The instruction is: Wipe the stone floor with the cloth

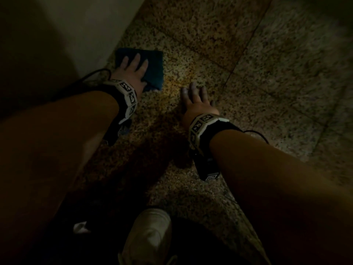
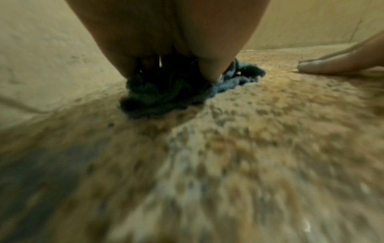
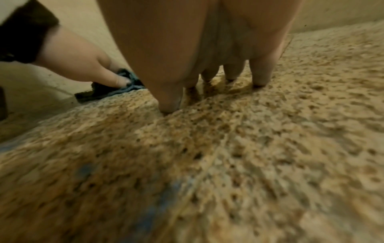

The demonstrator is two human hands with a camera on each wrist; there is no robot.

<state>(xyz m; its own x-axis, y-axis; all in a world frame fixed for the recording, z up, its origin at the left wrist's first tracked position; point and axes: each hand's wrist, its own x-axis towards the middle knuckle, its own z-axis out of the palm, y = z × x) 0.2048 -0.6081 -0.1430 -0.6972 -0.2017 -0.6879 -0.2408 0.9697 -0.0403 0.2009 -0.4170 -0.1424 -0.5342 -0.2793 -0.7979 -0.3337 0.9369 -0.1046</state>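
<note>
Both hands are laid flat with fingers spread: the left hand [image 1: 131,70] is pressed on the blue cloth [image 1: 152,70], the right hand [image 1: 196,103] on the stone floor [image 1: 238,60].

Cloth [image 1: 152,67] on floor [image 1: 210,44] by wall [image 1: 91,25], under L hand [image 1: 131,73]; R hand [image 1: 196,102] to its right.

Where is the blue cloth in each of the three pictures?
Head view: the blue cloth lies upper left of centre, under the left hand, beside the wall.
Left wrist view: centre, bunched under the fingers.
Right wrist view: left edge, middle height, under the left hand's fingertips.
Shared landmark: the pale wall meeting the speckled stone floor.
</note>
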